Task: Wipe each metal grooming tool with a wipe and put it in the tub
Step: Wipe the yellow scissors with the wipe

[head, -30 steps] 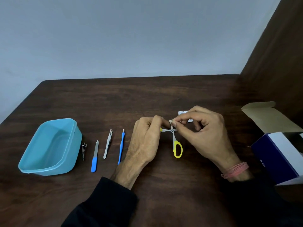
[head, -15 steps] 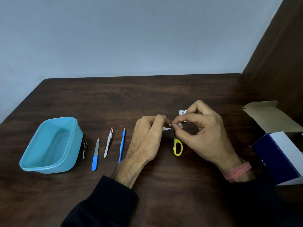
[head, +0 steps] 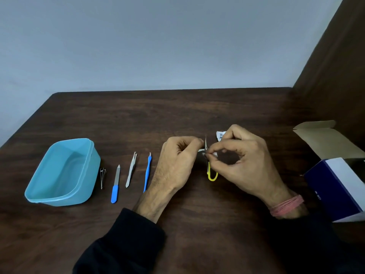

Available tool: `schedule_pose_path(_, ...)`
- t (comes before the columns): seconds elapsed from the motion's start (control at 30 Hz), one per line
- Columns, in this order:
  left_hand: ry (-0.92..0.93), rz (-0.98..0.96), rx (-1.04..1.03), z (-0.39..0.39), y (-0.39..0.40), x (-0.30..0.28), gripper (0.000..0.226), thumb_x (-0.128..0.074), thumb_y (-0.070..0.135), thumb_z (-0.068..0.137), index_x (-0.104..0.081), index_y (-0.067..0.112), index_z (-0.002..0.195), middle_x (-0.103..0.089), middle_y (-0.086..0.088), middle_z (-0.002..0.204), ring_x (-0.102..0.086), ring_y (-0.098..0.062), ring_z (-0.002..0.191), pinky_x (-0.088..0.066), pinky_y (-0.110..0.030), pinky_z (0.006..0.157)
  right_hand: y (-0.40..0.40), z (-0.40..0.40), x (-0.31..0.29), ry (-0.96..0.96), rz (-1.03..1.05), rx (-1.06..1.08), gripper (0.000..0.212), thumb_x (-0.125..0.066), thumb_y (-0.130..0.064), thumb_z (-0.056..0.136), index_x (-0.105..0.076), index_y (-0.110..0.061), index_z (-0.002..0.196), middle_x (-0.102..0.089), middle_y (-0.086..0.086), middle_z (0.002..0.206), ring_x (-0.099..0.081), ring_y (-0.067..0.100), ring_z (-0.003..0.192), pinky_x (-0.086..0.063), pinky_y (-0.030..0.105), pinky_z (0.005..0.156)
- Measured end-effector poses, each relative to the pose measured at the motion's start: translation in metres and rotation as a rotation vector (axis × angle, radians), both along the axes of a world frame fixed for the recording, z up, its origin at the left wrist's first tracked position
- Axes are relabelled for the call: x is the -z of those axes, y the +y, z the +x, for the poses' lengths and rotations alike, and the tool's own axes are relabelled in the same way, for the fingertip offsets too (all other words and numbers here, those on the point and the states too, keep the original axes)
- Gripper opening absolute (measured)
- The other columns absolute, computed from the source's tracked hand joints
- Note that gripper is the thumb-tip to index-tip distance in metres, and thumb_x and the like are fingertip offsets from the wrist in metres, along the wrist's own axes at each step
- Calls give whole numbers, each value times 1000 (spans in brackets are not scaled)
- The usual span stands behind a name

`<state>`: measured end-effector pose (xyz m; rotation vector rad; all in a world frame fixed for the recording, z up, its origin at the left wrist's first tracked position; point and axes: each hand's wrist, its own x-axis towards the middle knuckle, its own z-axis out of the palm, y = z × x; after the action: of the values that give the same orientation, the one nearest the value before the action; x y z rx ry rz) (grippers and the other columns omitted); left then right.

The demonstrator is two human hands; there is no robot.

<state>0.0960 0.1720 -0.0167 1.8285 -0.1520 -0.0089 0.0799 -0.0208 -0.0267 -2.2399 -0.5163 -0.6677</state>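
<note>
Both hands are working at the middle of a dark, wood-grained table (head: 197,115). The left hand (head: 175,165) is curling its fingers and pinching a small white wipe (head: 201,150) at its fingertips. The right hand (head: 245,163) is pinching the same spot from the other side, thumb and forefinger closed on a pair of small scissors (head: 209,169); whether it is also gripping the wipe is unclear. A torn white sachet (head: 220,135) is peeking out behind the right hand's fingers.

The scissors are standing with their long axis running away from the person: a thin metal blade tip is pointing away, just above the fingertips, and one yellow plastic loop handle is hanging toward the person, below the hands.

Left of the left hand, four slim tools are lying in a row, each lengthwise away from the person: a blue-handled cuticle pusher (head: 147,173) nearest, then steel tweezers (head: 131,170), a metal nail file (head: 115,184) with a blue grip, and a small nail clipper (head: 102,177). Beyond them, farthest left, one rounded rectangular tub (head: 92,155) of translucent light-blue plastic is sitting.

Right of the right hand, one open cardboard box (head: 335,184), blue and white with a plain brown flap, is resting.
</note>
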Motion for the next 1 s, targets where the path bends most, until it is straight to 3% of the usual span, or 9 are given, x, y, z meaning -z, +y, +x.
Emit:
schedule_pose_path(0.07,13,7,7,3,1,6,35,-64,22,109,-84,19,80,-55,7,52,-46,-3,46,-38,-22,51,1,1,1,-2,31,17,13,-95,-12,84,-88,-17,94,-61,-6,89,-68,9,81,-55,21,70)
schedule_pose_path(0.13,6,12,12,6,1,8,32,-67,22,110,-85,25,84,-60,17,52,-49,1,44,-36,-14,50,3,1,2,2,59,32,12,-95,-12,84,-88,-16,94,-63,-6,89,-68,9,81,-54,20,71)
schedule_pose_path(0.27,-21,-22,0,8,0,13,28,-69,27,111,-85,23,88,-66,14,58,-49,2,44,-35,-13,49,5,1,6,42,62,8,12,-95,-13,82,-87,-18,89,-63,-5,85,-68,13,80,-56,32,70)
schedule_pose_path(0.37,-21,-11,4,10,0,15,27,-69,26,111,-86,22,91,-59,18,53,-48,2,44,-37,-12,49,3,3,6,59,120,66,11,-96,-15,85,-88,-20,92,-62,-5,85,-67,9,82,-50,18,73)
schedule_pose_path(0.47,-31,-29,20,10,1,16,25,-69,27,111,-86,23,93,-69,14,60,-55,3,52,-45,-15,58,5,1,6,81,114,49,12,-95,-11,84,-87,-18,90,-61,-4,84,-63,4,74,-42,6,71)
schedule_pose_path(0.6,-36,-9,38,12,2,20,23,-70,33,111,-87,27,97,-69,13,61,-57,-2,55,-48,-27,61,5,1,4,94,147,64,10,-95,-13,85,-88,-19,90,-61,-4,85,-66,11,76,-49,13,69)
schedule_pose_path(0.7,-51,-23,36,14,4,23,22,-70,37,110,-88,28,99,-79,-1,75,-70,-14,69,-61,-40,72,5,-1,3,100,119,32,12,-95,-11,83,-87,-18,88,-62,-4,84,-64,9,74,-42,8,66)
schedule_pose_path(0.83,-42,-31,48,14,3,24,21,-70,35,111,-88,29,102,-83,-4,84,-78,-26,81,-62,-39,80,7,-1,2,87,133,51,14,-95,-8,84,-88,-17,91,-60,-6,85,-62,9,74,-41,7,63)
schedule_pose_path(1.0,-46,-73,68,16,4,25,23,-69,36,112,-88,28,101,-83,-4,84,-72,-14,76,-56,-35,74,9,-4,3,85,75,-3,14,-94,-7,83,-87,-17,90,-62,-9,87,-65,8,77,-43,9,67)
